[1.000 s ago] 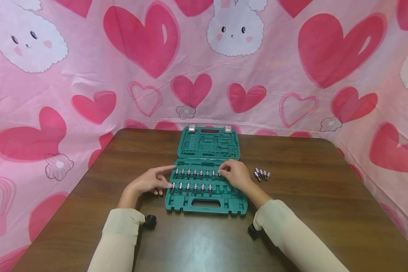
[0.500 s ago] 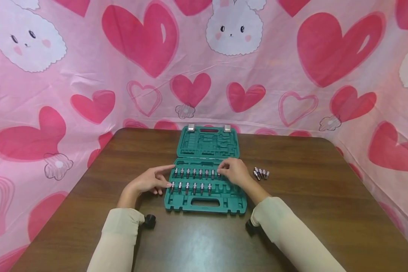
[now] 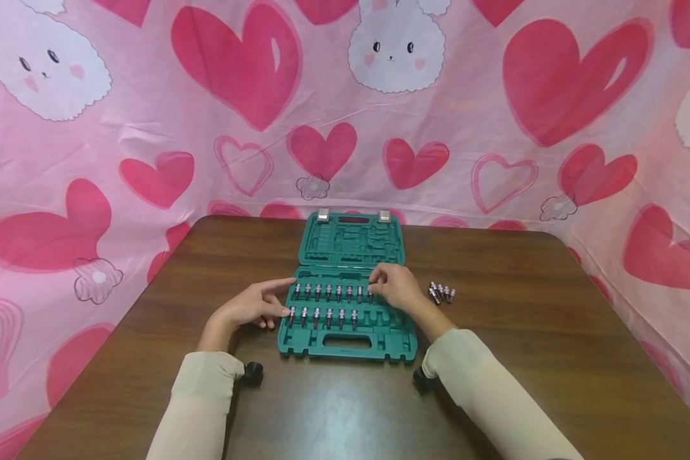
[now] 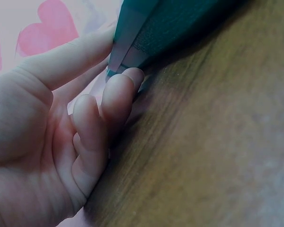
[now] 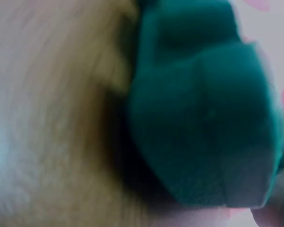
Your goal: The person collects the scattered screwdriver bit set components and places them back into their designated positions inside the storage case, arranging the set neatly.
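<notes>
A green plastic socket case (image 3: 347,352) lies unfolded on the table, with two rows of short metal bit sockets (image 3: 328,317) in its near half. My right hand (image 3: 399,287) pinches a bit socket (image 3: 370,296) between thumb and fingertips at the right end of the upper row. The hand partly covers that socket. My left hand (image 3: 253,305) rests against the case's left edge, index finger and thumb stretched out onto the rim. In the left wrist view, the other fingers (image 4: 117,99) curl beside the case wall (image 4: 146,40), low over the wood.
Several loose bit sockets (image 3: 441,293) lie in a small cluster right of the case. Bare slots (image 3: 375,317) show at the right of the lower row. The lid (image 3: 352,240) leans back toward the pink curtain (image 3: 333,76). Brown wood tabletop (image 3: 512,332) surrounds everything.
The right sleeve and wrist have shifted slightly up and left, while the right fingertips stay at the same slot. The left hand keeps its place on the case edge.
</notes>
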Demonstrator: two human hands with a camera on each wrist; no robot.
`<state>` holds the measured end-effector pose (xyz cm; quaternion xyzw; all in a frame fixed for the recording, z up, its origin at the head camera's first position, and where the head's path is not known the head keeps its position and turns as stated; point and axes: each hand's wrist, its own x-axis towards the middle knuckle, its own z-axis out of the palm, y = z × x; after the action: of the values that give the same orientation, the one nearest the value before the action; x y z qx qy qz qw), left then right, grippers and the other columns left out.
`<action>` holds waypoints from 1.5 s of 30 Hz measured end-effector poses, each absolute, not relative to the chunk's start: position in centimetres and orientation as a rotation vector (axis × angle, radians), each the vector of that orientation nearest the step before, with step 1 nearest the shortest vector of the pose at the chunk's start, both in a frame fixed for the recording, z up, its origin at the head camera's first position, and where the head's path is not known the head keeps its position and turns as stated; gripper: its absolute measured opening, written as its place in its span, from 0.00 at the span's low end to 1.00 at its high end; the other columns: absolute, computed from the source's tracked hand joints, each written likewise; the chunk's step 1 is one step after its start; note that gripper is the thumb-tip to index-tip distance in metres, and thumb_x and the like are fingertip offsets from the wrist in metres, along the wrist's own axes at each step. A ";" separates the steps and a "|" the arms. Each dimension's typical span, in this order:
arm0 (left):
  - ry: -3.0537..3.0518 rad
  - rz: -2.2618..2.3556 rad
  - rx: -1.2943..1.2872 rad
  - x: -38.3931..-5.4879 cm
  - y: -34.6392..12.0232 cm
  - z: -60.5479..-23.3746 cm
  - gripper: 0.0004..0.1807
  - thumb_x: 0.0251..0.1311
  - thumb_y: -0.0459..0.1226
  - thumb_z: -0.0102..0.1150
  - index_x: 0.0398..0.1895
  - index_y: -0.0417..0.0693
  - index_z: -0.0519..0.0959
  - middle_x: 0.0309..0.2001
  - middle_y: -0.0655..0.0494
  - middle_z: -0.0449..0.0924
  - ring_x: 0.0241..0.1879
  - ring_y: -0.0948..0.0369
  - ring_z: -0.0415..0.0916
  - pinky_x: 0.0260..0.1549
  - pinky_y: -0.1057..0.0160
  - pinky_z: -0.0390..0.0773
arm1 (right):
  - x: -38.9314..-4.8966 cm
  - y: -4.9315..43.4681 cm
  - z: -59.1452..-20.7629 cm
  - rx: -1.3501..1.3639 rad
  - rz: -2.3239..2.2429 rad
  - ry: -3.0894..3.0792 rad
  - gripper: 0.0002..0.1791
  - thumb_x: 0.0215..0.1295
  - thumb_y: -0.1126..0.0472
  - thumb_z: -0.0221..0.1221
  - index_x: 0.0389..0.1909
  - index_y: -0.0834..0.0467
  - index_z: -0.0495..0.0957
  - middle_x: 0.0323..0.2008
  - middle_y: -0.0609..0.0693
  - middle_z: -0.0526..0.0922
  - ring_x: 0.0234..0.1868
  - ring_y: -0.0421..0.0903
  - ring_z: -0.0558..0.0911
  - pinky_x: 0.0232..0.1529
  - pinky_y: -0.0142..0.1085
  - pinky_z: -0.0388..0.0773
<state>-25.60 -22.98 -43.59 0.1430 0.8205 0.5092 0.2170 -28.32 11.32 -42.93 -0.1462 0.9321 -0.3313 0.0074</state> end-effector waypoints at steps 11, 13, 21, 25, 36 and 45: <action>2.278 1.400 0.395 -25.7 -23.0 -43.7 0.40 0.59 0.40 0.67 0.74 0.54 0.61 0.28 0.43 0.81 0.20 0.54 0.77 0.21 0.61 0.79 | -28.1 11.3 -43.6 -0.437 -1.041 2.965 0.06 0.62 0.57 0.66 0.33 0.52 0.79 0.23 0.45 0.75 0.24 0.44 0.72 0.28 0.39 0.70; 2.277 1.406 0.397 -25.6 -23.0 -43.7 0.40 0.59 0.40 0.67 0.74 0.54 0.61 0.28 0.43 0.81 0.19 0.54 0.77 0.20 0.60 0.79 | -28.0 11.3 -43.7 -0.449 -1.036 2.986 0.05 0.62 0.57 0.66 0.33 0.52 0.79 0.22 0.45 0.75 0.24 0.44 0.72 0.28 0.39 0.69; 2.278 1.405 0.386 -25.5 -22.8 -43.8 0.40 0.58 0.40 0.68 0.74 0.55 0.62 0.28 0.44 0.81 0.19 0.54 0.77 0.21 0.61 0.79 | -27.6 12.0 -43.8 -0.485 -1.141 2.988 0.04 0.63 0.58 0.65 0.36 0.52 0.80 0.22 0.45 0.73 0.24 0.44 0.71 0.27 0.39 0.68; 2.281 1.406 0.387 -25.7 -22.8 -43.8 0.40 0.58 0.39 0.68 0.74 0.56 0.62 0.27 0.44 0.81 0.19 0.54 0.77 0.20 0.61 0.78 | -27.3 12.5 -43.5 -0.523 -1.153 3.017 0.04 0.63 0.58 0.65 0.36 0.52 0.81 0.21 0.45 0.73 0.24 0.44 0.71 0.26 0.39 0.68; 2.284 1.409 0.372 -25.7 -23.0 -43.6 0.40 0.58 0.39 0.68 0.74 0.56 0.62 0.27 0.44 0.81 0.19 0.55 0.77 0.20 0.61 0.79 | -27.1 14.5 -42.9 -0.520 -1.083 3.113 0.07 0.62 0.58 0.67 0.39 0.52 0.82 0.19 0.46 0.70 0.21 0.45 0.69 0.23 0.39 0.65; 2.284 1.397 0.387 -25.7 -22.9 -43.7 0.40 0.59 0.40 0.68 0.74 0.56 0.62 0.28 0.45 0.81 0.19 0.55 0.78 0.20 0.62 0.78 | -26.9 16.0 -43.0 -0.497 -1.074 3.153 0.09 0.60 0.56 0.68 0.39 0.52 0.82 0.18 0.46 0.70 0.21 0.45 0.69 0.22 0.39 0.66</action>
<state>-25.69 -22.95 -43.65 0.1396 0.8243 0.5043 0.2163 -26.87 15.99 -43.03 -0.1465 0.9302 -0.3169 -0.1130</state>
